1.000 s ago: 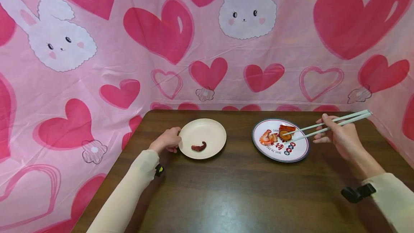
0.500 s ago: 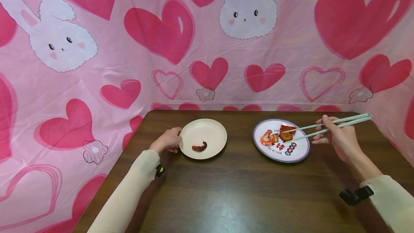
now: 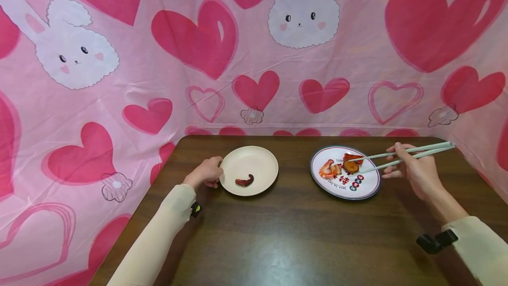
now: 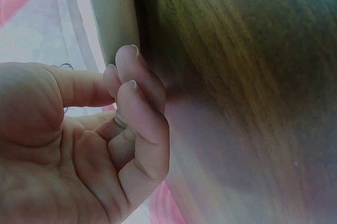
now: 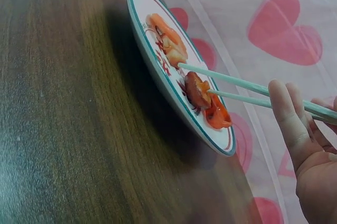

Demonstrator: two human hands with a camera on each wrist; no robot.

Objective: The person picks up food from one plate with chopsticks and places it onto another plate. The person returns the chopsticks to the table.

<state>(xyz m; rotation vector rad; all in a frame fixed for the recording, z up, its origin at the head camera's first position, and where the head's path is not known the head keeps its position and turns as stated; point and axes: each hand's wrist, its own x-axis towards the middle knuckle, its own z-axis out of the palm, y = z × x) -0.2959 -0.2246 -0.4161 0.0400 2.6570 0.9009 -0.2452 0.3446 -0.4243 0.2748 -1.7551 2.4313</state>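
My left hand [image 3: 205,172] pinches the left rim of a beige plate [image 3: 262,161], thumb on top and fingers curled at its edge in the left wrist view. A dark red, curled piece like an octopus tentacle [image 3: 244,181] lies on this plate. My right hand [image 3: 416,169] holds pale green chopsticks [image 3: 390,153], their tips apart over a white plate [image 3: 369,184] with a dark rim. Between and beside the tips is a round brown food piece [image 5: 196,91]. A red-orange piece [image 5: 218,114] and an orange-and-white shrimp-like piece [image 5: 169,39] lie on either side of it.
Both plates stand near the back of a brown wooden table [image 3: 278,233]. A pink cloth [image 3: 285,83] with hearts and rabbits hangs behind and at the sides. Each wrist wears a small black device, such as the camera mount [image 3: 436,241] on the right.
My right hand has shifted slightly left, the rear ends of the chopsticks dropping a little. Their tips now straddle the round brown piece more widely. The left hand and both plates stay put.
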